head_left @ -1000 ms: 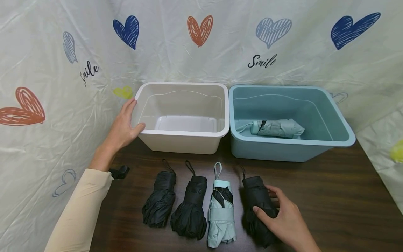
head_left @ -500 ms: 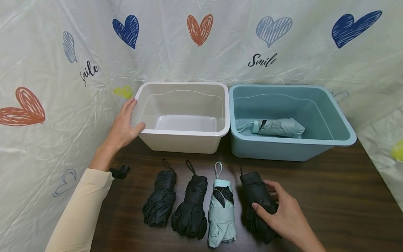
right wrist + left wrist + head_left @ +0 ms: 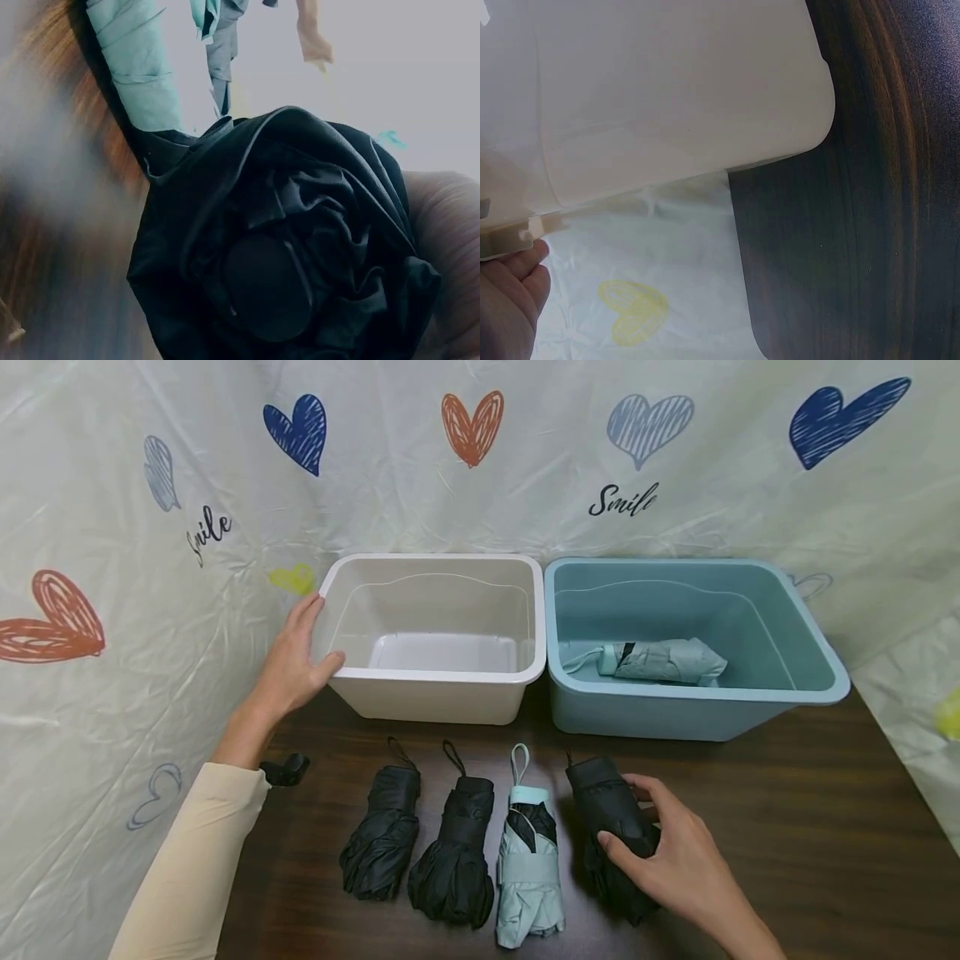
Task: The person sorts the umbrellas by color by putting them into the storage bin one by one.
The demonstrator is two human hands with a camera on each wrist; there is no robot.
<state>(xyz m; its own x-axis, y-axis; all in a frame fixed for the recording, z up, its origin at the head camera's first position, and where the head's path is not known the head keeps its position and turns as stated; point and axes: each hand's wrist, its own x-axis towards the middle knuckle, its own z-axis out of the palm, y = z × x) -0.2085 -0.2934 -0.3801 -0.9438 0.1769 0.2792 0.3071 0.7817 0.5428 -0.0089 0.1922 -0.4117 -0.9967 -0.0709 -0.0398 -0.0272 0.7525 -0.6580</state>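
Observation:
My right hand (image 3: 678, 856) grips a folded black umbrella (image 3: 611, 814) around its middle, thumb on the near side. In the right wrist view the end of the black umbrella (image 3: 270, 285) fills the centre. To its left on the table lie a mint green umbrella (image 3: 528, 877) and two more black umbrellas, one in the middle (image 3: 453, 860) and one at the left (image 3: 382, 835). My left hand (image 3: 288, 660) holds the left front corner of a cream plastic bin (image 3: 442, 700), thumb over the rim. The left wrist view shows fingertips (image 3: 536, 281) under the bin's rim.
Right beside the cream bin stands a blue bin (image 3: 645, 718) with a pale green umbrella (image 3: 667, 662) lying inside. A white cloth with printed hearts (image 3: 472, 510) hangs behind and at both sides. The table (image 3: 795, 835) is dark wood.
My right hand has shifted slightly forward and left with the black umbrella, whose handle end now sits nearer the bins. The left hand stays at the cream bin's corner.

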